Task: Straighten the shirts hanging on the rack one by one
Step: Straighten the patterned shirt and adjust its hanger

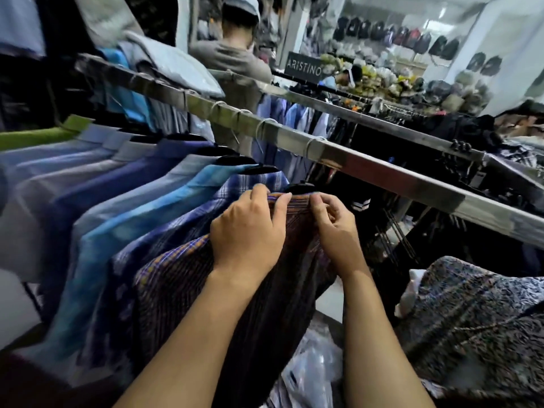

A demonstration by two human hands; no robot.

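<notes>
A steel rack rail (368, 169) runs diagonally from upper left to right. Several shirts hang from it on black hangers: pale blue and navy ones (88, 178) at the left, a bright blue one (164, 210), a blue plaid one (235, 184). Nearest is a dark brown plaid shirt (182, 278) with orange and blue lines. My left hand (250, 228) grips its collar and shoulder from the left. My right hand (332, 222) pinches the collar's top edge from the right. Its hanger (300, 187) shows just above my fingers.
A dark patterned garment (471, 319) lies at the lower right, with plastic-wrapped items (312, 366) below. A second rail (382, 119) with more hanging clothes runs behind. A person in a grey top (235, 57) stands beyond the rack. A black ARISTINO sign (304, 67) and shelves of bags fill the background.
</notes>
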